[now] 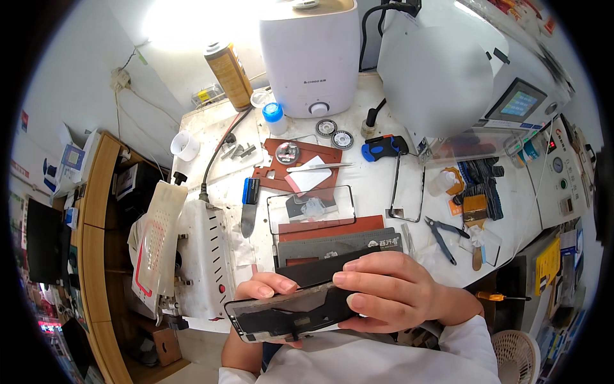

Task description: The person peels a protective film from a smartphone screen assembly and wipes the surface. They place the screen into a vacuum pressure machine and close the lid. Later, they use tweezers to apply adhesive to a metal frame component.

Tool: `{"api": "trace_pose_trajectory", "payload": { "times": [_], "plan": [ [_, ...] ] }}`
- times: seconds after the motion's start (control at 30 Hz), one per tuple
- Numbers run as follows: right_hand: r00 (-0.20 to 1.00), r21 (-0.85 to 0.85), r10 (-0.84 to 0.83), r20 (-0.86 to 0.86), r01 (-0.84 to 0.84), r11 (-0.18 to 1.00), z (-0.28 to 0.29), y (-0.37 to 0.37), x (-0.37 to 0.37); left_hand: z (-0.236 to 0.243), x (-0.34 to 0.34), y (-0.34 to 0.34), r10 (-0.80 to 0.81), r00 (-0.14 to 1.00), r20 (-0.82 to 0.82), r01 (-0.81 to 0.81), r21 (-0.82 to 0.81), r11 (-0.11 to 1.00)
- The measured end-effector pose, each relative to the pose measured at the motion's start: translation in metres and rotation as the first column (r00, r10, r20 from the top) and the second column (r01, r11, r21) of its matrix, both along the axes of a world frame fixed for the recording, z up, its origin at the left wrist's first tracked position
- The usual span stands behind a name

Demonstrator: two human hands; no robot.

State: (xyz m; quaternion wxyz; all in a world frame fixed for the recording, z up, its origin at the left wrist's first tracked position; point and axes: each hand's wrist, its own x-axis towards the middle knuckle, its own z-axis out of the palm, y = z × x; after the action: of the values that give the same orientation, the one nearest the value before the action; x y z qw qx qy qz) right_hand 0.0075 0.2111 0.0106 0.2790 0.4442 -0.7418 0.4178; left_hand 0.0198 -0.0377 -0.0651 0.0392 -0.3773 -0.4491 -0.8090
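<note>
Just on the near side of the grey mat [320, 246], a phone panel [288, 313] was held up tilted. The left hand [268, 285] gripped its left part, with fingertips at the far edge and a bit of the hand showing under the near one. The right hand [400, 288] was curled around the right end, its lower fingertips on the panel's face and its upper ones over a black strip [313, 270] lying between panel and mat. The step in hand looked like two-handed handling of the panel; the next move, I judged, called for even pressure on the thin edges and steady fingers where the strip met it.

The right hand covered the panel's right end, and I could not tell whether the strip was joined to it. The strip also hid part of the mat's near edge. Beyond the mat to the right, a blur masked part of a white machine [531, 67]
</note>
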Motion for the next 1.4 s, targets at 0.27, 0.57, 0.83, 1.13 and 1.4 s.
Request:
{"api": "trace_pose_trajectory", "payload": {
  "times": [0.27,0.57,0.83,1.13,1.4],
  "plan": [
    [1.0,0.006,-0.004,0.013,0.004,1.0,0.0,0.0,-0.001,-0.002,-0.001,0.0,0.032,0.999,-0.002,-0.032,-0.013,0.999],
    [1.0,0.083,0.023,0.009,-0.024,0.996,0.004,0.003,-0.003,-0.004,0.0,-0.002,0.047,0.999,0.002,-0.047,-0.027,0.999],
    [0.993,0.02,0.022,0.113,-0.025,0.999,-0.002,0.002,-0.007,0.003,-0.008,0.011,0.072,0.995,0.076,-0.078,0.073,0.994],
    [0.988,-0.003,0.057,0.143,-0.057,0.998,-0.005,0.003,-0.012,0.001,-0.014,0.01,0.094,0.993,0.067,-0.095,0.005,0.996],
    [0.988,0.003,0.058,0.142,-0.059,0.998,-0.006,0.004,-0.013,0.0,-0.018,0.006,0.026,0.999,0.03,-0.025,-0.03,0.999]
  ]
}}
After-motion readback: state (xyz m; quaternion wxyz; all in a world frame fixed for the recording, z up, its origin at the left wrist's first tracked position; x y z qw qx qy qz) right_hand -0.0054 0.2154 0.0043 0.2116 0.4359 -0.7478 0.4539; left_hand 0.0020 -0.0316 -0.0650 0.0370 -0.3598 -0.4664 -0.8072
